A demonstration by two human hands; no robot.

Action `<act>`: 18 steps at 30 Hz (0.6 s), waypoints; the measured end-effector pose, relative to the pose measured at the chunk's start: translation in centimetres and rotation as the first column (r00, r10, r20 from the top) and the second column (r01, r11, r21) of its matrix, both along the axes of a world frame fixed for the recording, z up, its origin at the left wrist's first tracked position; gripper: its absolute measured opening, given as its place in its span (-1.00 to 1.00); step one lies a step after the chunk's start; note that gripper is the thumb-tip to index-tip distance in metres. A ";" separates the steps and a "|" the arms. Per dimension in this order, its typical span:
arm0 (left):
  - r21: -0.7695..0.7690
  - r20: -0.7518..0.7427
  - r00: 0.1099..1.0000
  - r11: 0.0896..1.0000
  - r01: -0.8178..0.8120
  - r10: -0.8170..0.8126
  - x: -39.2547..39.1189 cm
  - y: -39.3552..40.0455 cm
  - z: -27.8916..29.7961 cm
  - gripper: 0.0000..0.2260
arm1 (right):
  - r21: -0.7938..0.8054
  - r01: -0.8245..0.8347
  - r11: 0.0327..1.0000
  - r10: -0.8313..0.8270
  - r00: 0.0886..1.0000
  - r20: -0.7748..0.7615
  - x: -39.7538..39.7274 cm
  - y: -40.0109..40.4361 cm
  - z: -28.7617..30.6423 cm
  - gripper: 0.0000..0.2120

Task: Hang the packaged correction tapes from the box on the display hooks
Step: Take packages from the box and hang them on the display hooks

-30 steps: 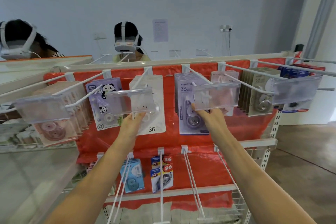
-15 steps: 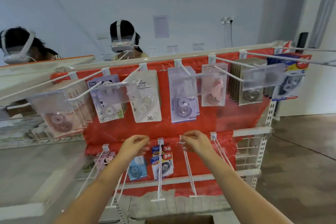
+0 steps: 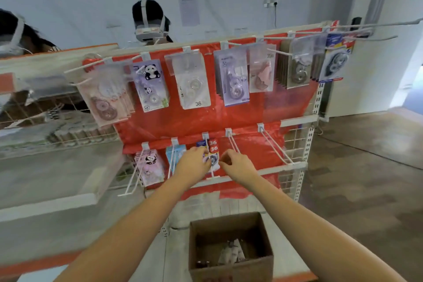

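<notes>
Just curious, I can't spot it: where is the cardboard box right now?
The cardboard box sits low in the head view, right of centre, on the floor below the red display rack, between the person's forearms.
</notes>
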State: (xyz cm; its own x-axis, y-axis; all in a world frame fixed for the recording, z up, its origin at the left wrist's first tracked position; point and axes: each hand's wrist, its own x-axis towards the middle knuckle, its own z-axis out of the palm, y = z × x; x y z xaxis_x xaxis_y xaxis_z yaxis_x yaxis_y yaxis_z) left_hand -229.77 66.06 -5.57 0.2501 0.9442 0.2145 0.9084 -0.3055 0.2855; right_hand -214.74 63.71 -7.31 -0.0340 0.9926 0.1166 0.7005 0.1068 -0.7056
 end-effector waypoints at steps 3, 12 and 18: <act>0.024 0.018 0.999 0.999 0.026 -0.026 -0.3 -3.8 -2.8 -0.74 | -0.007 -0.003 1.000 0.003 0.999 0.034 -0.6 -4.0 -2.5 -0.84; -0.088 -0.081 0.991 0.992 0.095 -0.102 -1.3 -10.2 -13.7 -0.80 | -0.216 0.038 0.976 -0.012 0.992 0.123 0.0 -11.1 -14.6 -0.91; -0.257 -0.163 0.986 0.966 -0.008 -0.035 -1.3 -9.7 -21.8 -0.77 | -0.392 0.080 0.917 -0.032 0.991 0.126 2.2 -11.0 -22.8 -0.87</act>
